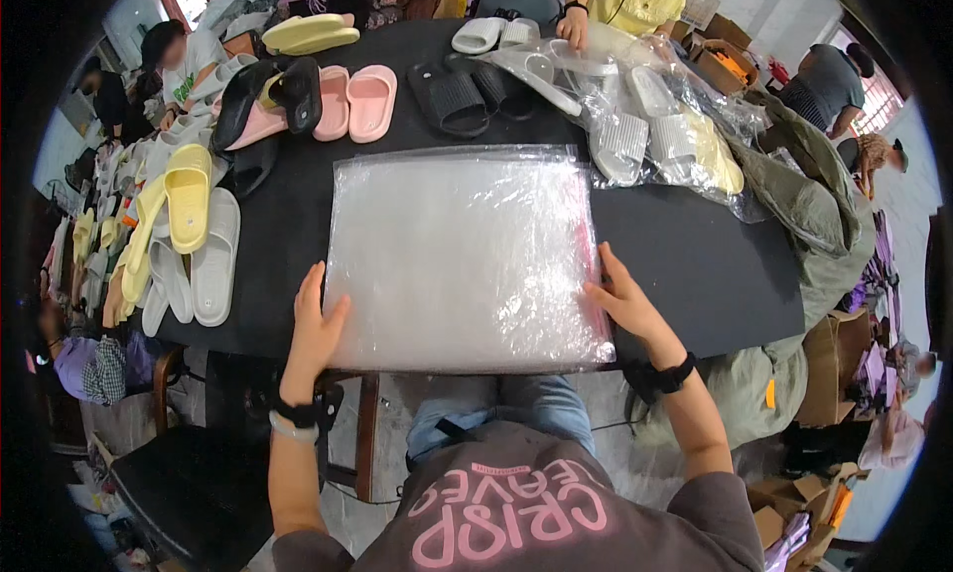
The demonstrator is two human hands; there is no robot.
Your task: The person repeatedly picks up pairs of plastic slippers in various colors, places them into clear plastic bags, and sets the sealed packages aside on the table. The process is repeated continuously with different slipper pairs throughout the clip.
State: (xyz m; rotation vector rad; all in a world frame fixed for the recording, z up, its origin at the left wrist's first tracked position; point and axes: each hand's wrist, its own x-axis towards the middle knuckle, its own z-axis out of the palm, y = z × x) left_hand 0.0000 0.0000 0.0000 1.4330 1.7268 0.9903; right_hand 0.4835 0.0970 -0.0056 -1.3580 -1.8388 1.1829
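Framing the clear plastic bags [457, 259] from both sides, we have our left hand [320, 319] at their left edge and our right hand [627, 294] at their right. On each hand the thumb stands apart from the fingers, clamped on nothing. The bags lie flat at the near edge of the black table [705, 264]. Beyond them we see pink slippers [372, 104] and black slippers [449, 96]; a yellow slipper [189, 200] sits to our left.

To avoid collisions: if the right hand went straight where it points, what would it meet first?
The right hand would probably meet the clear plastic first; its thumb seems to touch it.
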